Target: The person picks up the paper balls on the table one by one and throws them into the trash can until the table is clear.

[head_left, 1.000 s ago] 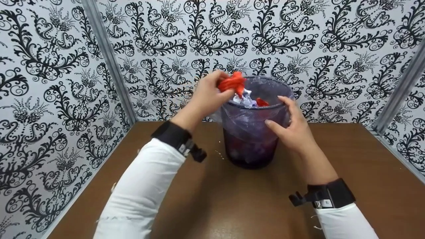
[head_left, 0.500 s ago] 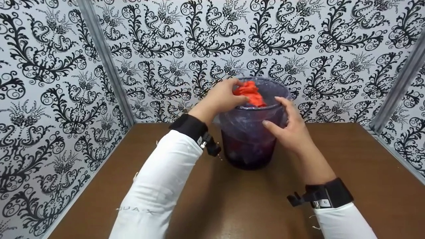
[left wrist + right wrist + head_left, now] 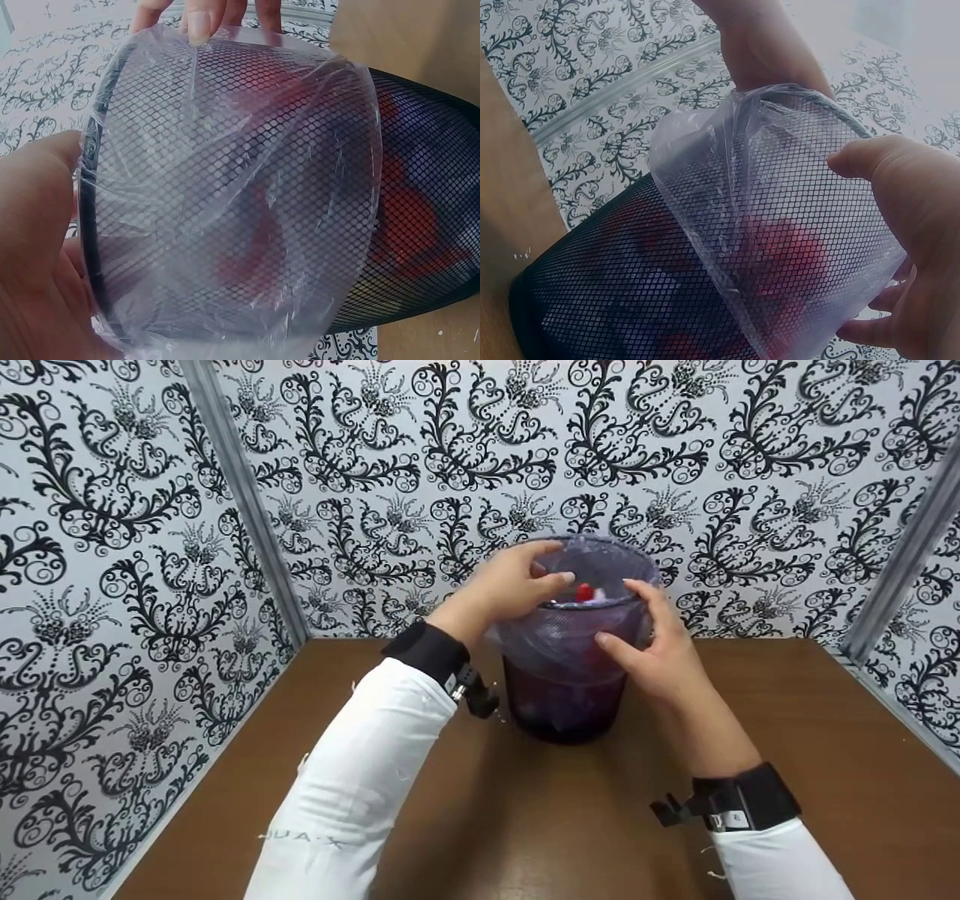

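Note:
A dark mesh wastebasket (image 3: 562, 701) stands upright, a clear plastic liner (image 3: 559, 649) folded down over its rim. Through the mesh, crumpled red pieces (image 3: 784, 259) and bluish-white pieces show inside. A bit of red crumpled material (image 3: 585, 592) also shows just over the near rim. My left hand (image 3: 517, 577) reaches over the basket's left rim, thumb and fingers spread apart with nothing visible between them. On the opposite side, my right hand (image 3: 660, 649) grips the upper basket, with its thumb against the lined outer wall and a fingertip at the rim.
The brown table (image 3: 420, 810) bears the basket near its back edge. Patterned black-and-white panels (image 3: 390, 457) rise behind and at both sides, joined by grey metal posts (image 3: 244, 502). Small pale specks lie on the table left of the basket.
My left hand moved right and down over the basket with the red crumpled piece, then let it go inside. The right hand has stayed on the basket.

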Tool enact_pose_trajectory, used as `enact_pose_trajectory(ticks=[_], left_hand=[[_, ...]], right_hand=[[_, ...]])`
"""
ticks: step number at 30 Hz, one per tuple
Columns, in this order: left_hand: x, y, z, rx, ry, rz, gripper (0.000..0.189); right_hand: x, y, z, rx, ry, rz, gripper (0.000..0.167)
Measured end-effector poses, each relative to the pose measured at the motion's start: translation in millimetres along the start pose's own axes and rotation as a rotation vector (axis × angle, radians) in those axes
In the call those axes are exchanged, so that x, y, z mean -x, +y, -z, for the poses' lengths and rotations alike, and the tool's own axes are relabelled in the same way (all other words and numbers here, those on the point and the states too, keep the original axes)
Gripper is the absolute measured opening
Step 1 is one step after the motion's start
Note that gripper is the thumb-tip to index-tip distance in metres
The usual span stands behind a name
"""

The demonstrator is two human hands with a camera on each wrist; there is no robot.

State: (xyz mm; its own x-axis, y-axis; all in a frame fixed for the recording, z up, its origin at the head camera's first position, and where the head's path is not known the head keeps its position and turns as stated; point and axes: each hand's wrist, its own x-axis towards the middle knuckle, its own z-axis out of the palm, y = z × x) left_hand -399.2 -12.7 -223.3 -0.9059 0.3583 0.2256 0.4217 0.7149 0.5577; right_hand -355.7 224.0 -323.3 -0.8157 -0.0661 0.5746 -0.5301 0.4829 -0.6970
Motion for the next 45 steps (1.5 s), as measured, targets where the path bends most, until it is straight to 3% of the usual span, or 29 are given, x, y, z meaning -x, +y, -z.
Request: enact_pose_trajectory(ticks=[8,17,22,30,45], left_hand=[[6.0,-7.2,3.7,0.031,0.033,-0.044,0.066],[27.3,-30.5,10.5,0.045,0.127,-0.093,0.057],[35.1,-49.9,-0.1,0.016,0.215,-0.138,0.044],[35.6,-74.9,-22.1,0.153,0.270,-0.141,0.044],[38.8,-74.5,-26.0,0.136,0.272,-0.094,0.046]], right_hand=[[0.2,0.4,0.6,0.021,-0.013,-0.033,0.079],[0.1,1.0,1.7,0.044,-0.012,-0.030,0.080],[1.2,0.5,2.4,0.059,-0.005,-0.037,0.080],[0.8,1.4,-2.2,0.060,-0.015,-0.061,0.081],[0.1,3.1,-3.4,0.061,-0.028,-0.054,0.086]])
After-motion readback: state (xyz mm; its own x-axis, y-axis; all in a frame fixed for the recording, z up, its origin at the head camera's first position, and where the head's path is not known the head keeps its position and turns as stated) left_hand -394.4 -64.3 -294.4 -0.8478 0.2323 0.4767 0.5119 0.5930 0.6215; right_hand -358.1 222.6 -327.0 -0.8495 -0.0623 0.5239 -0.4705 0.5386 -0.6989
